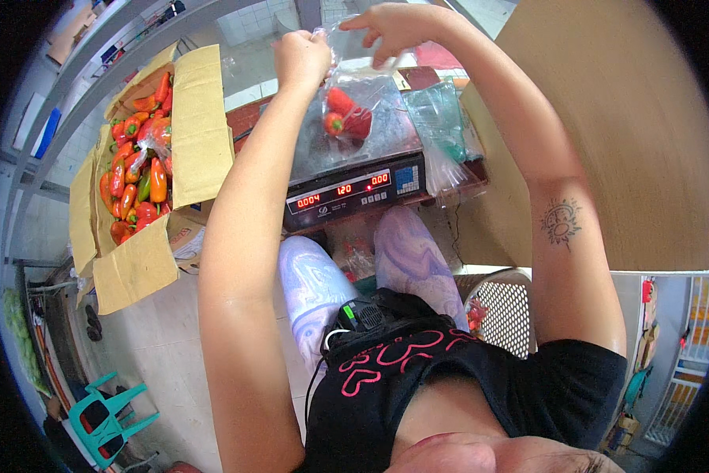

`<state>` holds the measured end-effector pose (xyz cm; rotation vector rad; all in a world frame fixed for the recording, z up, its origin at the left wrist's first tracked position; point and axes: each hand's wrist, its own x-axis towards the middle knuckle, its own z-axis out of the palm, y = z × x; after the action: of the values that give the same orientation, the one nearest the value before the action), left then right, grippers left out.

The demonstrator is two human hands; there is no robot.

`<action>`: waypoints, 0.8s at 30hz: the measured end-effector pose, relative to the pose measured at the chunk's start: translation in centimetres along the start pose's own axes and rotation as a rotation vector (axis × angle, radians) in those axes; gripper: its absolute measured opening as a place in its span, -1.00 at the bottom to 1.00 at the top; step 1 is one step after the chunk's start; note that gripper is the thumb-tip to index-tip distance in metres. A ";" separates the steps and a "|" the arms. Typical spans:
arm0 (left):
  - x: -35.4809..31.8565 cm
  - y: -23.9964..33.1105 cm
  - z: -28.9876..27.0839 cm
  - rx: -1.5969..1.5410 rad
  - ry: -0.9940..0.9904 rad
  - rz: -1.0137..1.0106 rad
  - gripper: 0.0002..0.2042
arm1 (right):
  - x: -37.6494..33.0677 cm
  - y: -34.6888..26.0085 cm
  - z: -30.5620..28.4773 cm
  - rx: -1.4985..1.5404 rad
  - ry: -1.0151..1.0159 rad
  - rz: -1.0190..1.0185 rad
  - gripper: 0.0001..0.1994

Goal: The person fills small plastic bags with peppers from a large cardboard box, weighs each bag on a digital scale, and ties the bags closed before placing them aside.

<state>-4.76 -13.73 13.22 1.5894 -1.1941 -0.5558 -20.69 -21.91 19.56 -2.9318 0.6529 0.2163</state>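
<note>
A clear plastic bag [370, 93] with a few red peppers [349, 112] in its bottom hangs over the metal plate of a black digital scale [323, 165]. Whether the bag touches the plate I cannot tell. My left hand [303, 60] is closed around the gathered top of the bag. Just to the right, my right hand [398, 31] has its fingers spread beside the bag's upper plastic. Flat clear plastic bags [441, 126] lie to the right of the scale.
An open cardboard box [200, 118] full of red and orange peppers [137, 169] stands at the left. Tall cardboard [638, 118] rises on the right. A perforated basket [506, 315] sits by my right thigh, and a green plastic chair [106, 418] is at the lower left.
</note>
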 end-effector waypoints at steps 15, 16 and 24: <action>-3.1 -3.5 -4.3 0.440 -0.156 -0.047 -0.49 | 4.9 -9.0 -2.6 0.180 0.452 -0.255 -0.74; -3.4 -3.4 -4.7 0.431 -0.154 -0.041 -0.47 | 5.6 -9.9 -2.9 0.172 0.451 -0.272 -0.73; -4.4 -4.3 -3.9 0.275 -0.150 0.094 -0.46 | 11.3 -14.2 -4.7 0.063 0.520 -0.522 -0.75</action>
<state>-1.55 -8.14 9.89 1.7329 -1.5024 -0.4714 -3.99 -14.57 23.66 -2.9695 -0.0838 -0.6174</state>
